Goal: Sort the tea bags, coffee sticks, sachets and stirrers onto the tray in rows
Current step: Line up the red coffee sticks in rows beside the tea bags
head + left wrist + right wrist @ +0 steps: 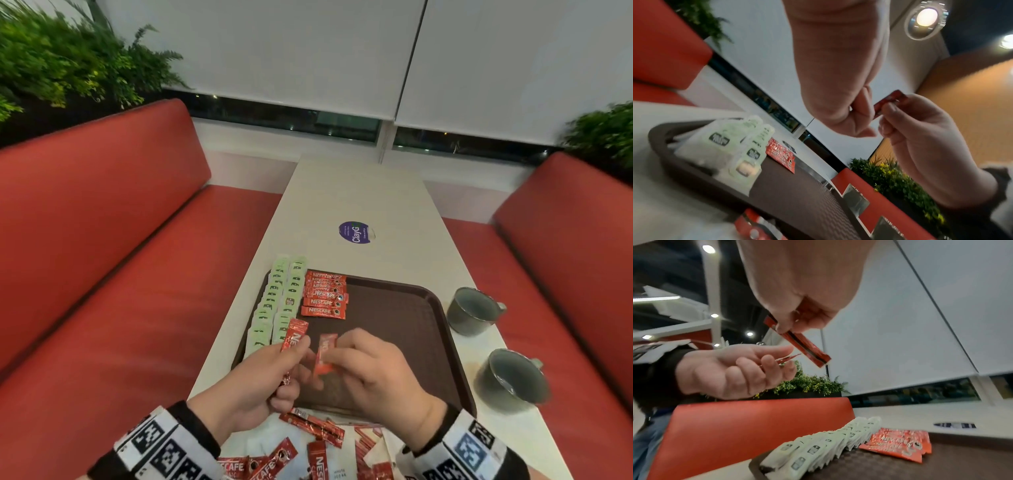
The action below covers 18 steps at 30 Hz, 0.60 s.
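Red booth seats flank the white tabletop (359, 205). Above the brown plastic tray (411, 308), my left hand (253, 380) grips several red coffee sticks (294, 337); my right hand (373, 370) pinches one light, crinkly stick (325, 353) mid-length, best held at its flat sides.

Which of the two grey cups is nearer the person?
The lower cup, beside the tray's near right corner; the other cup stands farther up the table.

Long white table (356, 205) runs away to a far window (284, 116) with white roller blinds (294, 51) mostly down. Red booth benches (102, 212) left and right, green plants (58, 61) behind both. Round ceiling lamp (926, 17) lit.
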Tool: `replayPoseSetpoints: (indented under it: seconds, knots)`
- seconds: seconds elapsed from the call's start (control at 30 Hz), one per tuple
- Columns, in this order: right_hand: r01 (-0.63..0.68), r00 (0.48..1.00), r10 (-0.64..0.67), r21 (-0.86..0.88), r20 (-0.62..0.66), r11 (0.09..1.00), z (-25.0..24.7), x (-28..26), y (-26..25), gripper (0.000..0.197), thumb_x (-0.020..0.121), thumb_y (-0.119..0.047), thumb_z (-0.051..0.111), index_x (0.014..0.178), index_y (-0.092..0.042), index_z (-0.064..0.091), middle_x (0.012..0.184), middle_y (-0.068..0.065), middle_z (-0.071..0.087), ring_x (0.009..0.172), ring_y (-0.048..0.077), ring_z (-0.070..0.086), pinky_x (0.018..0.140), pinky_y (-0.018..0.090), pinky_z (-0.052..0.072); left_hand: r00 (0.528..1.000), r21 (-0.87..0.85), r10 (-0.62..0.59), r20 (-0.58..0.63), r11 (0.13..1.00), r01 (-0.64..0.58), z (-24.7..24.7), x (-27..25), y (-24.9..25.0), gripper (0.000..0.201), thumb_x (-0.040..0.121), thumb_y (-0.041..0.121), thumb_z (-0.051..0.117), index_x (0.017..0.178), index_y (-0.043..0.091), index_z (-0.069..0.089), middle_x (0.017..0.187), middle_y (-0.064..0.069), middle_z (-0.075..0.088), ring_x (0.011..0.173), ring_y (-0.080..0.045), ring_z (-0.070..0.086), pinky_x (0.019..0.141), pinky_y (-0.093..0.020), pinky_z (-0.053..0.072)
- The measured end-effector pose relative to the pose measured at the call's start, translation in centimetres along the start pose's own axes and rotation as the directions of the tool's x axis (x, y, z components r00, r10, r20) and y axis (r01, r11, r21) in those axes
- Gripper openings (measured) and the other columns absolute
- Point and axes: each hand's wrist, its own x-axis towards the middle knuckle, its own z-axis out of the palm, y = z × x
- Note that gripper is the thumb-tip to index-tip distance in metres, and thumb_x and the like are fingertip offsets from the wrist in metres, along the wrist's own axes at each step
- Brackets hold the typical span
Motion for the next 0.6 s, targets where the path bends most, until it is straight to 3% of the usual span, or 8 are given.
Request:
replayPoseSetpoints:
  seconds: [0.07,0.13,0.23,0.3,0.37,0.43,0.5,0.6]
  knots:
    - [0.097,0.995,-0.097,0.018,0.005,0.995,0.2,-0.8,-0.2,0.019,0.085,-0.009,0.054,0.102,-0.019,0.056,0.103,-0.005,0.05,0.079,0.011,0.059,0.061,0.02,0.05,0.999,-0.06,0.014,0.039,0.998,-0.012,-0.2,0.0,0.1,0.029,0.086,0.03,0.06,0.102,0.007,0.052,0.057,0.002,0.054,0.041,-0.005,0.03,0.038,-0.015,0.022]
    - [0.096,0.995,-0.097,0.048,0.033,0.994,0.4,-1.6,-0.4,0.018,0.087,-0.009,0.054,0.103,-0.019,0.056,0.107,-0.004,0.051,0.081,0.011,0.061,0.061,0.02,0.052,0.997,-0.046,0.077,0.028,0.996,-0.076,-0.6,0.2,0.3,0.028,0.089,0.018,0.059,0.111,0.004,0.05,0.054,0.005,0.052,0.04,-0.004,0.031,0.038,-0.015,0.024]
    - [-0.012,0.998,0.009,0.057,0.062,0.998,0.7,-2.2,0.1,0.03,0.077,-0.005,0.057,0.102,-0.022,0.058,0.109,-0.007,0.053,0.087,0.006,0.059,0.067,0.014,0.051,0.986,0.028,0.162,-0.028,0.987,-0.161,-1.2,0.5,0.3,0.019,0.091,0.01,0.058,0.107,0.005,0.049,0.054,0.003,0.041,0.041,-0.006,0.029,0.039,-0.017,0.026]
    - [-0.151,0.988,0.147,0.129,0.043,0.98,1.0,-2.3,0.3,0.033,0.076,-0.003,0.052,0.099,-0.024,0.063,0.104,-0.01,0.059,0.091,0.002,0.06,0.076,0.013,0.05,0.977,0.071,0.2,-0.071,0.978,-0.195,-1.4,0.5,0.1,0.016,0.09,0.009,0.059,0.102,0.005,0.049,0.054,0.002,0.036,0.042,-0.007,0.028,0.041,-0.018,0.025]
    - [-0.379,0.92,0.391,0.29,0.019,0.879,0.9,-2.0,0.2,0.036,0.08,0.0,0.049,0.092,-0.027,0.069,0.094,-0.012,0.067,0.091,0.0,0.063,0.081,0.014,0.048,0.967,0.096,0.236,-0.099,0.969,-0.227,-1.7,0.5,-0.1,0.015,0.09,0.008,0.06,0.1,0.005,0.049,0.054,0.003,0.036,0.043,-0.008,0.028,0.042,-0.019,0.023]
    - [-0.622,0.765,0.628,0.417,0.143,0.663,0.6,-1.1,-0.1,0.034,0.09,-0.001,0.052,0.088,-0.029,0.071,0.088,-0.01,0.071,0.084,0.002,0.065,0.079,0.02,0.051,0.957,0.125,0.266,-0.116,0.96,-0.251,-1.8,0.5,-0.3,0.015,0.091,0.009,0.06,0.102,0.004,0.05,0.053,0.003,0.036,0.043,-0.009,0.026,0.043,-0.02,0.021]
    - [-0.726,0.67,0.676,0.462,0.307,0.51,0.4,0.1,-0.5,0.021,0.091,-0.01,0.059,0.093,-0.027,0.069,0.081,-0.004,0.071,0.075,0.005,0.065,0.073,0.025,0.053,0.948,0.15,0.286,-0.137,0.952,-0.265,-1.9,0.7,-0.6,0.02,0.091,0.009,0.06,0.105,-0.002,0.053,0.052,0.003,0.035,0.044,-0.01,0.025,0.042,-0.02,0.021]
    - [-0.766,0.631,0.65,0.476,0.423,0.433,1.0,1.2,-0.7,0.016,0.084,-0.007,0.07,0.088,-0.022,0.067,0.07,-0.005,0.066,0.06,-0.001,0.061,0.061,0.015,0.048,0.944,0.136,0.285,-0.168,0.955,-0.264,-1.9,0.8,-0.9,0.017,0.089,0.007,0.062,0.101,-0.004,0.054,0.052,0.001,0.036,0.043,-0.01,0.026,0.041,-0.02,0.02]
